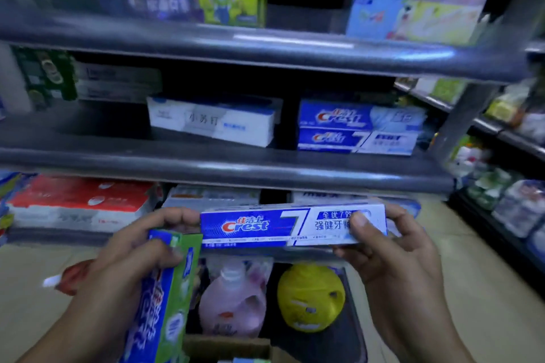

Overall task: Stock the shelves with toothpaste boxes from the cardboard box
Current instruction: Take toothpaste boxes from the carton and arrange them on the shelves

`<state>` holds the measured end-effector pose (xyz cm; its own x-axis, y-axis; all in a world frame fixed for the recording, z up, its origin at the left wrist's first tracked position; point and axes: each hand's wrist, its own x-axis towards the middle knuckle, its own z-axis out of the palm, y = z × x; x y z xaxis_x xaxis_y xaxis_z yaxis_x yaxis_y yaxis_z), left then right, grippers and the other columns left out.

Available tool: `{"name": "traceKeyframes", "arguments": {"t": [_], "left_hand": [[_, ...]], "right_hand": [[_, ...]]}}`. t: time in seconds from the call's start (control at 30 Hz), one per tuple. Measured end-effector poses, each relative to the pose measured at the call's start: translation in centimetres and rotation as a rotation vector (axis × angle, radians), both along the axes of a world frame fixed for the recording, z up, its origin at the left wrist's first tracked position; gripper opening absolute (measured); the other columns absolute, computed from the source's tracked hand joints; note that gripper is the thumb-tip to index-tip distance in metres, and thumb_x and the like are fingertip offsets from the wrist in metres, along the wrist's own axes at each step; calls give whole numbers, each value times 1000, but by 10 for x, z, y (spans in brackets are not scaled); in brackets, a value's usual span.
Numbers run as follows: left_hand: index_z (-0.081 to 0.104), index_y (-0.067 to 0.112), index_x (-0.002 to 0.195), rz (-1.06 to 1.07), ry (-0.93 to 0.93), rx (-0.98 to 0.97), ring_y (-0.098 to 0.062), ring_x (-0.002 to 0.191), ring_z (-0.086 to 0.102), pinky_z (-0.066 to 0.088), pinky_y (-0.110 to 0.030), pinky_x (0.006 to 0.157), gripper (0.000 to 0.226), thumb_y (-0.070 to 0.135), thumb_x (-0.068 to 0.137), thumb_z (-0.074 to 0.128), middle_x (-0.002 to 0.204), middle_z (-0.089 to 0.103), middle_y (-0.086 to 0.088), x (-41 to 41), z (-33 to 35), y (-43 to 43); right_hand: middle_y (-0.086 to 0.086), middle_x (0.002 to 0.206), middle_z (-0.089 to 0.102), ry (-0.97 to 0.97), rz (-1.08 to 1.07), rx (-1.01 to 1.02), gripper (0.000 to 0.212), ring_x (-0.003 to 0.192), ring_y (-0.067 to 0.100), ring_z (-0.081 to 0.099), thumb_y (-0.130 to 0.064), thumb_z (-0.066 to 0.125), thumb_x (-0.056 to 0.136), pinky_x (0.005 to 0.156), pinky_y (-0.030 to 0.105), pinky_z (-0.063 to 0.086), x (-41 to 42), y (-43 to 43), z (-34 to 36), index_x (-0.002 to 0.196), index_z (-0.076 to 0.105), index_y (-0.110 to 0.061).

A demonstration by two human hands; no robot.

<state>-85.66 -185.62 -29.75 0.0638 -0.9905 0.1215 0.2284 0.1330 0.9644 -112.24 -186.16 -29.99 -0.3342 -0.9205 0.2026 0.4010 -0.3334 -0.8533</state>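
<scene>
Both hands are on stock, in front of the shelf unit.
- Right hand (392, 250) pinches the right end of the Crest toothpaste box (259, 227): thumb flat on the front face, other fingers curled behind and under.
- The Crest toothpaste box is level, label facing the camera, in the air just in front of the lower shelf edge (224, 177).
- Left hand (126, 259) grips a green-and-blue toothpaste box (168, 298), thumb pressed across its top. The box stands on end, tilted. The curled fingertips meet the left end of the Crest box.
- Middle shelf: two stacked Crest boxes (354, 128) on the right, a white toothpaste box (212, 121) beside them with a gap between.
- Lower shelf: red-and-white boxes (79, 200) on the left.
- Below the hands: pink detergent bottle (233, 300) and a yellow round container (309, 298), side by side.
- Cardboard box (227, 346): only a brown edge shows at the bottom of the frame.
</scene>
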Motion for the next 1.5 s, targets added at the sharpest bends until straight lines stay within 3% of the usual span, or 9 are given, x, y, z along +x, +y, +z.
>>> {"name": "traceKeyframes", "arguments": {"t": [0.13,0.3,0.4,0.6,0.97,1.17,1.27,1.4,1.5], "left_hand": [[79,12,97,-112,1,-39,-43,73,69,59,-47,66,53,14,47,61,95,74,-28,-36,32,-21],[79,14,100,-186,-15,-68,-26,53,67,53,-30,45,47,12,60,55,89,77,-16,-77,65,-50],[79,16,99,-176,-31,-67,-29,53,67,53,-30,45,47,13,59,55,90,77,-16,-94,80,-67],[77,14,100,-150,-150,-23,-32,56,69,54,-27,47,34,11,70,63,87,75,-25,-111,96,-96],[63,-5,103,-211,-354,119,-32,58,69,55,-35,62,52,24,59,66,74,70,-23,-114,88,-116],[66,3,89,-49,-103,73,-28,51,63,52,-28,52,7,3,86,60,69,61,-18,-111,91,-109],[59,10,87,-9,58,46,-27,54,61,50,-30,59,4,7,88,58,72,54,-16,-113,94,-107],[56,11,98,-3,293,45,-22,58,66,52,-34,67,8,17,92,57,71,60,-12,-115,94,-105],[54,14,87,-36,478,57,-23,63,66,57,-35,67,7,18,93,54,68,62,-10,-120,94,-104]], "right_hand": [[15,86,75,35,-148,-137,49,65,27,72,-18,81,63,54,34,58,-35,-4,30,106,58,-18],[10,93,78,212,-279,-228,46,78,28,76,-32,86,66,63,35,61,-75,-20,59,105,64,-25],[-2,100,77,450,-444,-213,37,92,19,73,-35,90,70,75,33,60,-103,-42,67,103,73,-31],[-19,93,71,677,-543,-112,37,81,-5,63,-32,92,71,75,25,52,-129,-86,64,101,71,-40],[-9,107,74,919,-494,112,20,104,18,67,-34,70,93,92,48,56,-130,-106,44,113,74,-32],[-12,103,66,1072,-766,-208,22,101,23,62,-31,67,98,86,40,48,-99,-65,36,115,73,-19],[-15,86,71,921,-476,-235,13,82,8,66,-41,65,91,74,27,53,-59,-33,20,99,71,-32],[-10,93,72,657,78,65,43,73,14,69,-60,83,69,66,27,54,-23,-8,4,107,71,-44],[3,90,78,454,190,93,51,63,19,71,-14,94,67,55,23,53,-19,-9,5,111,69,-17]]}}
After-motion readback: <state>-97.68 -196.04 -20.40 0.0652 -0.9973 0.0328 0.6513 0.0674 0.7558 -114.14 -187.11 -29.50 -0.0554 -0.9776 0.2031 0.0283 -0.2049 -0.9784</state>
